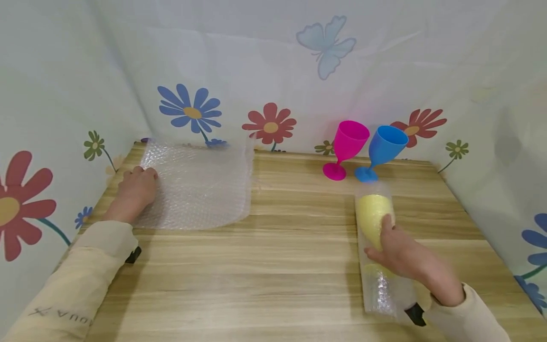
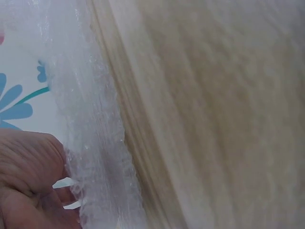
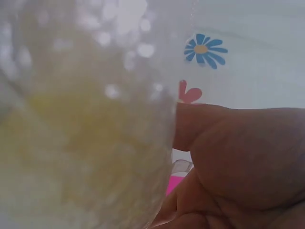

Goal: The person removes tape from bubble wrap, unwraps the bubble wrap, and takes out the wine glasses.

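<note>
A flat sheet of bubble wrap [image 1: 201,185] lies at the back left, its back edge raised against the backdrop. At its left edge my left hand [image 1: 138,187] grips it with curled fingers; in the left wrist view those fingers pass behind the bubble wrap [image 2: 102,143]. On the right, a yellow goblet [image 1: 372,213] lies rolled in bubble wrap [image 1: 380,297], its cup toward the back. My right hand [image 1: 403,251] holds this bundle around the middle. Up close in the right wrist view, the wrapped goblet [image 3: 95,152] is blurred and hides the fingertips.
A pink goblet [image 1: 348,140] and a blue goblet [image 1: 386,145] stand upright at the back right, just beyond the wrapped one. The wood-grain table [image 1: 256,275] ends against a white flower-print backdrop [image 1: 256,61] at the back and sides.
</note>
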`<action>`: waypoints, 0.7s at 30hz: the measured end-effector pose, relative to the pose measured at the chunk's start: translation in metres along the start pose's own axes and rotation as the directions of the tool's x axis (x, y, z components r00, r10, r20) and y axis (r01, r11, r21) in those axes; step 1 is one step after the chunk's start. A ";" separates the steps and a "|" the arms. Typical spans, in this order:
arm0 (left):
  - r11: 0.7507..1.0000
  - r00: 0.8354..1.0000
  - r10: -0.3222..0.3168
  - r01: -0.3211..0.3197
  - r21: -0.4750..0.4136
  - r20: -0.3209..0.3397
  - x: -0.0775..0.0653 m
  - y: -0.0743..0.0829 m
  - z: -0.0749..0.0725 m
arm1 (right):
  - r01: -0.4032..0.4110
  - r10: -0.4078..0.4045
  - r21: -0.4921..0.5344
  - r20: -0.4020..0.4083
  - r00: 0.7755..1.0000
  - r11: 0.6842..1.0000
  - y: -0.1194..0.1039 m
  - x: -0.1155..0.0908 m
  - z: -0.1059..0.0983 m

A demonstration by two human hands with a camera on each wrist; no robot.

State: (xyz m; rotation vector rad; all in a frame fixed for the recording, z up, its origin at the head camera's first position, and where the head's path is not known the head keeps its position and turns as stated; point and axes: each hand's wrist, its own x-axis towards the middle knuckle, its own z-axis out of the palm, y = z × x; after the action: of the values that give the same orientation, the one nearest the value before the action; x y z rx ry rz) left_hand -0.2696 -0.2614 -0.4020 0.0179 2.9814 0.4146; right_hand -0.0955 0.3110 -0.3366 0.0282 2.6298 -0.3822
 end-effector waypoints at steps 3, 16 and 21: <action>1.000 1.000 -0.010 0.010 0.000 0.012 0.001 0.000 0.000 | 0.011 -0.011 0.000 0.004 1.000 1.000 -0.008 -0.002 0.002; 0.995 0.996 0.087 -0.087 0.039 0.002 0.006 -0.016 0.000 | 0.088 -0.093 -0.066 -0.072 0.993 0.994 -0.036 -0.003 0.014; 0.995 0.995 0.097 -0.096 0.024 -0.017 0.007 -0.020 -0.001 | 0.121 -0.129 -0.084 -0.101 0.987 0.989 -0.051 -0.001 0.018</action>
State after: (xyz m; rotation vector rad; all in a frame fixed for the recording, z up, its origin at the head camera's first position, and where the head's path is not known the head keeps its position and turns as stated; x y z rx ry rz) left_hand -0.2762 -0.2807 -0.4077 0.1620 3.0122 0.3932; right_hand -0.0910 0.2571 -0.3383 -0.1467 2.7575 -0.3285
